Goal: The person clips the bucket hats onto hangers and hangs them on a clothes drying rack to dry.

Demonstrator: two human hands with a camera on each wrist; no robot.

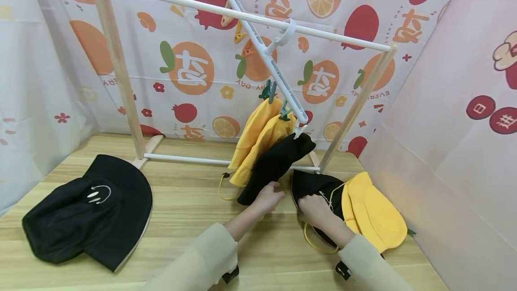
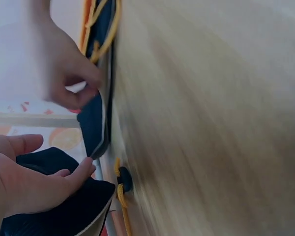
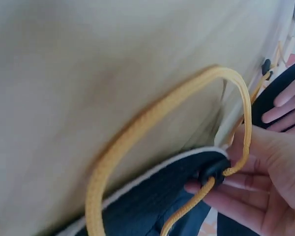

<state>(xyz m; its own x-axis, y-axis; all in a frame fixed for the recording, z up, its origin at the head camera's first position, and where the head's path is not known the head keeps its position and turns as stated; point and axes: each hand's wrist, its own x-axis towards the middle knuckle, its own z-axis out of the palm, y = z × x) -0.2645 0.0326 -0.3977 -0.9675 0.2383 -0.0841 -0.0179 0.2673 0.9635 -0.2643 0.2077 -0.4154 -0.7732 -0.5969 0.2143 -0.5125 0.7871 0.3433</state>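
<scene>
Left hand (image 1: pixel 268 198), straight-fingered, touched hanging black fabric hat (image 1: pixel 278 158); right hand (image 1: pixel 317 211) pinched yellow-corded black fabric hat (image 1: pixel 310 183), white lettering (image 1: pixel 325 198) partly hidden.

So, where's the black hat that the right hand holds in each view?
Head: hat right of centre, partly covered by the right hand.
Left wrist: hat left of centre, running down from the top edge.
Right wrist: hat along the bottom, left of the right hand.
Shared landmark: its yellow cord, visible in all three.
</scene>
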